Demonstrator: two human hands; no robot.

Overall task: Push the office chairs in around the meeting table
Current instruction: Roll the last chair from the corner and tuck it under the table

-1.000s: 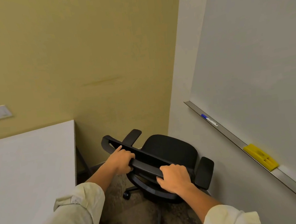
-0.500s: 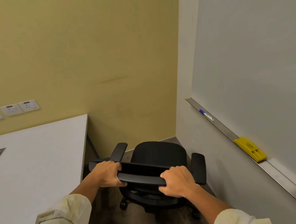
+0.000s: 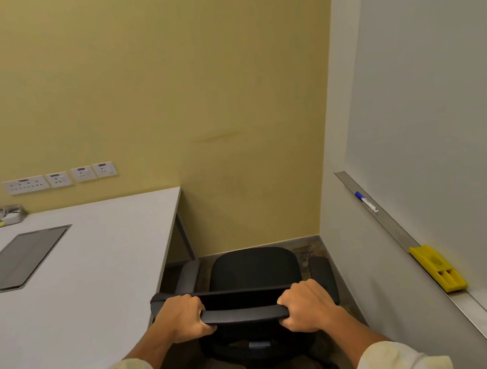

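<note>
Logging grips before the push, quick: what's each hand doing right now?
Left hand: closed on the chair backrest's top edge.
Right hand: closed on the same top edge.

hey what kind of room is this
Probably a small office meeting room: a whiteboard with a marker, a white table with a cable hatch, and a black office chair.

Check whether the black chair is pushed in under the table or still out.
Out. The chair stands beside the table edge, seat fully visible on the floor; left hand and right hand grip its backrest.
</note>
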